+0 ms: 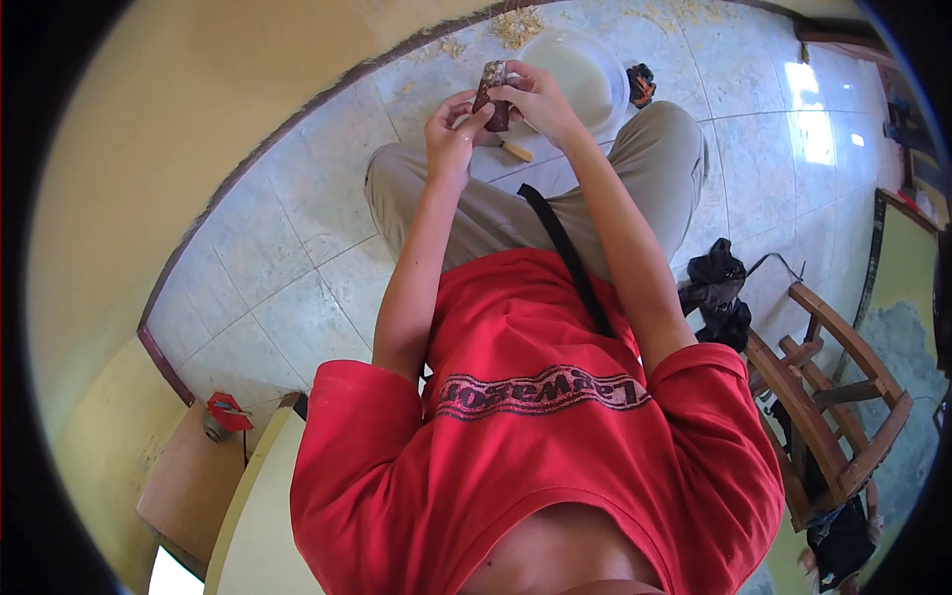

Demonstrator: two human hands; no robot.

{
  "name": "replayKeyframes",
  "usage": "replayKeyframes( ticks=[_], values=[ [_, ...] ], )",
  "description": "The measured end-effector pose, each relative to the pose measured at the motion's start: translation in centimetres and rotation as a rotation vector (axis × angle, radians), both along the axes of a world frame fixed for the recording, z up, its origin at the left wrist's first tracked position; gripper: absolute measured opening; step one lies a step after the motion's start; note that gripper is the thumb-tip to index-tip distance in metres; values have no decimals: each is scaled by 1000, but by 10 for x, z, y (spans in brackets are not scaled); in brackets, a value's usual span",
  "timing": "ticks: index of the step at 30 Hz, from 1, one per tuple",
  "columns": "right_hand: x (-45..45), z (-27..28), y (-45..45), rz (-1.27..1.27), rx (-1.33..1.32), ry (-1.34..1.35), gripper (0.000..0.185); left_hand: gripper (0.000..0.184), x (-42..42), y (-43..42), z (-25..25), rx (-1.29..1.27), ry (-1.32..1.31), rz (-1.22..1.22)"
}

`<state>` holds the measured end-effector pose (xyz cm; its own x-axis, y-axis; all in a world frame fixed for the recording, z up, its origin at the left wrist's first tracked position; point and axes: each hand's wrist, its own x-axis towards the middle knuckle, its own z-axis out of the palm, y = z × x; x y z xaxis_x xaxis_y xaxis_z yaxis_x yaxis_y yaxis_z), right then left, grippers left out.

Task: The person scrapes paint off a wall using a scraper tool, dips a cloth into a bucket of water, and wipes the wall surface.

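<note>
A dark reddish-brown cylindrical piece [493, 111] with a pale, mottled upper end is held upright above my crossed legs. The fingers of my left hand [454, 134] pinch it from the left near its lower part. My right hand [536, 99] grips it from the right, with the thumb across its front and the fingers partly hidden behind it. Below the hands, a knife [517, 151] with a light wooden handle rests by my legs, most of its blade hidden. A translucent round basin [608, 109] sits on the floor just beyond my right hand.
Pale shavings [517, 28] lie scattered on the tiled floor [297, 258] near the wall. A small dark and orange bundle [642, 85] is beside the basin. To the right are black cloth [716, 288] and a wooden frame [843, 392]. A red object [228, 412] is at lower left.
</note>
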<state>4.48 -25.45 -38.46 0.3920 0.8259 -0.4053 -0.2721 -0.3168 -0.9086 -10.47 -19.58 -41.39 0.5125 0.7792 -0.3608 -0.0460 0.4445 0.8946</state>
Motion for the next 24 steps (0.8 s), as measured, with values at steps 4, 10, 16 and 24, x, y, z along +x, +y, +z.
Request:
replayKeyframes(
  ticks=[4,10,16,24],
  values=[
    [15,-14,-3,-40,10,139,31,36,-7,-8,6,-328,-101,-135],
    [101,-52,-3,238,-306,-616,36,25,-75,14,-10,339,442,-249],
    [123,-108,-10,467,-470,-869,37,20,-116,25,-40,598,601,-40],
    [134,-136,-16,574,-466,-961,29,18,-112,21,-36,591,540,-25]
  ],
)
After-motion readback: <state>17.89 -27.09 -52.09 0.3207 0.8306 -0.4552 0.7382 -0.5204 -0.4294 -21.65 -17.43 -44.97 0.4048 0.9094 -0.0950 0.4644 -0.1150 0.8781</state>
